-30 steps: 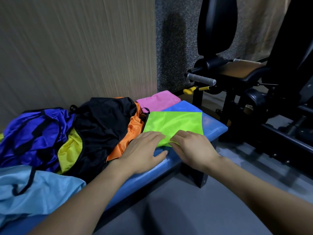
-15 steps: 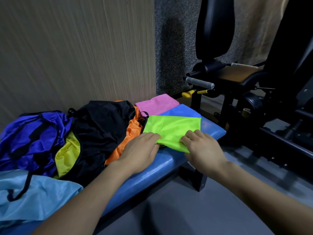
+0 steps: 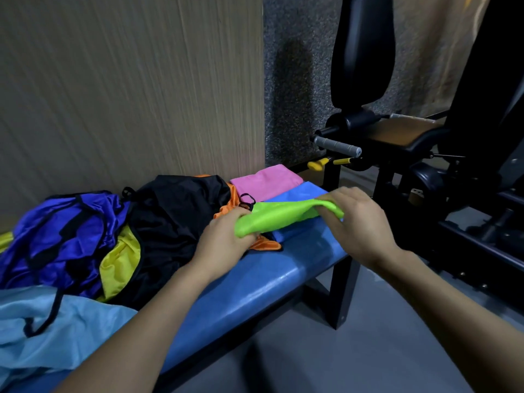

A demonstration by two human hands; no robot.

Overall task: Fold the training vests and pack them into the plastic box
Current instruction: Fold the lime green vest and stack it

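Now both my hands hold the green vest [image 3: 283,218] lifted off the blue bench [image 3: 255,293], stretched between them as a narrow folded band. My left hand [image 3: 226,239] grips its near-left end, fingers curled round the cloth. My right hand [image 3: 354,219] grips the other end, fingers wrapped over it from above.

No writing, labels or brand marks can be read on any vest or on the bench.

Against half a second ago: the green vest then lay flat on the bench as a folded rectangle with both my hands pressing its near edge; it is now off the surface and bunched, and my right hand has gone up and toward the bench's far right end.

Relative to the bench:
- a folded blue vest [image 3: 300,194] lies at its far right end, just under the green one
- a folded pink vest [image 3: 266,181] lies at its far edge, just behind the blue one
- an orange vest [image 3: 265,245] shows below my left hand, touching the black vest [image 3: 175,217] heaped at the bench's middle
- a yellow vest [image 3: 122,265] pokes out from under the black one
- a purple vest [image 3: 62,236] with black trim lies toward the bench's left
- a light blue vest [image 3: 56,330] lies at its near left

A black gym machine [image 3: 411,154] stands right of the bench.
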